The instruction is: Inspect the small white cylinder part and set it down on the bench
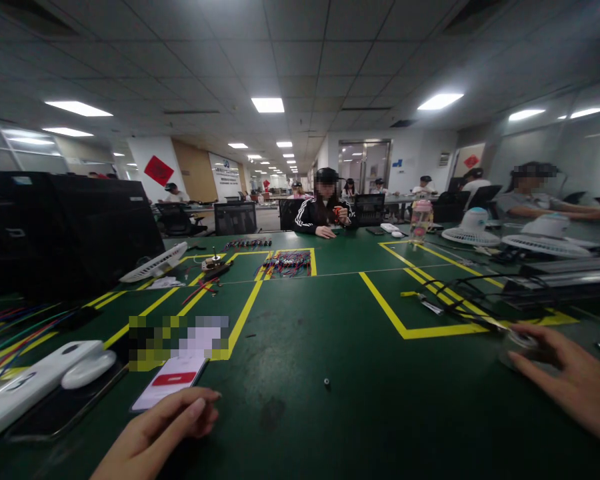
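Note:
My left hand point(157, 433) lies on the green table point(330, 333) at the lower left, fingers loosely curled and apart, its tips touching the near edge of a phone point(167, 385) with a white and red screen. It holds nothing. My right hand point(573, 377) reaches in from the right edge, fingers stretched out over a small round clear part point(523, 341) on the table; whether it grips the part I cannot make out. A tiny dark screw point(326, 382) lies between the hands.
Yellow tape lines point(405, 327) mark boxes on the table. White fan parts point(35, 383) lie at the left, coloured wires point(286, 263) in the middle, white fans point(473, 230) and black cables point(460, 290) at the right. A person in black point(325, 213) sits at the far side.

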Demonstrator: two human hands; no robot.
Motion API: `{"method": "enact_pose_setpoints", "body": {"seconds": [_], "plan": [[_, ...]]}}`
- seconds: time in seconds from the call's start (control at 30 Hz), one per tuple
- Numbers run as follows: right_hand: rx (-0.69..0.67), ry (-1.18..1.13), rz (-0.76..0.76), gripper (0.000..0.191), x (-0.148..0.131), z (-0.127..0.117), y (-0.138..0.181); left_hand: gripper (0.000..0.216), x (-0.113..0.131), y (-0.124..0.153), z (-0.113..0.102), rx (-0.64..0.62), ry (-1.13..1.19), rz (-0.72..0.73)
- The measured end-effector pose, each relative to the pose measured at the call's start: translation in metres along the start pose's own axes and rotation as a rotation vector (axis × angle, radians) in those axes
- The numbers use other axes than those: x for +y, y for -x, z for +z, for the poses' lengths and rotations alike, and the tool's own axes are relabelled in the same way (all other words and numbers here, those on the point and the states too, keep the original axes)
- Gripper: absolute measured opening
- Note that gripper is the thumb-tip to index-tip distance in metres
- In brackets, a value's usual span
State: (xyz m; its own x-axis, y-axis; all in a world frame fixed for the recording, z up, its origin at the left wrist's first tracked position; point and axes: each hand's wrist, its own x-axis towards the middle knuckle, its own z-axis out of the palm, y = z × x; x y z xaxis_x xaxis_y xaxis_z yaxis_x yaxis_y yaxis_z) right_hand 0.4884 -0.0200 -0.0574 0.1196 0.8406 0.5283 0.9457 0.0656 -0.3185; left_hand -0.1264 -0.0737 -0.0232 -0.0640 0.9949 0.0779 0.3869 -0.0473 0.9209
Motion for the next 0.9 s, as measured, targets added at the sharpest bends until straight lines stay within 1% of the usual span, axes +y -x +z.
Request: {"method": "enact_pose_setpoints", "body": {"seconds": [0.03,0.07,0.1,0.13,0.17,0.2,0.23,0.27,0.3,0.33,0.4,0.43,0.5,0.53,0.57,0.63,0.67,0.7,0.77,0.83,0.9], "plan": [[0.019,0.043,0.002,0.041,0.009,-0.003,0.000,0.025,-0.002,0.000,-0.003,0.009,0.008,-0.008],[0.068,0.098,-0.013,0.044,0.012,-0.006,0.000,0.024,-0.002,0.000,-0.003,0.014,0.012,-0.015],[0.129,0.158,-0.045,0.049,0.007,-0.008,-0.001,0.023,-0.001,0.000,-0.003,0.016,0.013,-0.019],[0.192,0.211,-0.099,0.055,-0.004,-0.009,-0.001,0.023,0.001,0.000,-0.001,0.014,0.007,-0.016],[0.247,0.237,-0.178,0.059,-0.022,-0.008,-0.001,0.022,0.003,0.000,0.002,0.007,-0.005,-0.008],[0.267,0.225,-0.275,0.060,-0.044,-0.006,0.001,0.022,0.006,0.000,0.005,0.000,-0.019,0.002],[0.244,0.177,-0.380,0.057,-0.069,-0.002,0.003,0.021,0.008,-0.001,0.007,-0.005,-0.027,0.010],[0.179,0.092,-0.481,0.050,-0.096,0.004,0.006,0.021,0.011,-0.001,0.010,-0.009,-0.032,0.014],[0.076,0.005,-0.553,0.044,-0.124,0.011,0.010,0.020,0.013,0.000,0.011,-0.013,-0.036,0.017],[-0.043,-0.084,-0.591,0.040,-0.151,0.020,0.013,0.020,0.014,0.000,0.012,-0.018,-0.042,0.018],[-0.250,-0.249,-0.605,0.036,-0.201,0.036,0.019,0.022,0.015,0.000,0.011,-0.035,-0.058,0.020],[-0.324,-0.326,-0.592,0.037,-0.222,0.044,0.020,0.023,0.016,0.000,0.009,-0.052,-0.072,0.020],[-0.424,-0.459,-0.569,0.045,-0.258,0.055,0.019,0.024,0.016,0.001,0.006,-0.091,-0.096,0.016],[-0.464,-0.507,-0.572,0.045,-0.272,0.059,0.017,0.024,0.016,0.001,0.005,-0.105,-0.102,0.014],[-0.498,-0.540,-0.582,0.039,-0.282,0.062,0.015,0.024,0.016,0.001,0.004,-0.109,-0.101,0.015],[-0.540,-0.565,-0.607,0.016,-0.293,0.064,0.013,0.024,0.014,0.002,0.002,-0.092,-0.087,0.023],[-0.545,-0.566,-0.612,0.011,-0.294,0.063,0.012,0.024,0.013,0.002,0.001,-0.090,-0.078,0.026],[-0.538,-0.569,-0.607,0.013,-0.291,0.062,0.012,0.023,0.011,0.003,0.001,-0.093,-0.069,0.030],[-0.487,-0.561,-0.577,0.016,-0.275,0.055,0.010,0.023,0.008,0.003,0.000,-0.109,-0.048,0.037],[-0.357,-0.496,-0.537,0.019,-0.246,0.044,0.005,0.024,0.005,0.003,0.000,-0.112,-0.026,0.043],[-0.148,-0.361,-0.508,0.022,-0.206,0.029,-0.003,0.024,0.004,0.002,0.000,-0.107,-0.022,0.031]]}}
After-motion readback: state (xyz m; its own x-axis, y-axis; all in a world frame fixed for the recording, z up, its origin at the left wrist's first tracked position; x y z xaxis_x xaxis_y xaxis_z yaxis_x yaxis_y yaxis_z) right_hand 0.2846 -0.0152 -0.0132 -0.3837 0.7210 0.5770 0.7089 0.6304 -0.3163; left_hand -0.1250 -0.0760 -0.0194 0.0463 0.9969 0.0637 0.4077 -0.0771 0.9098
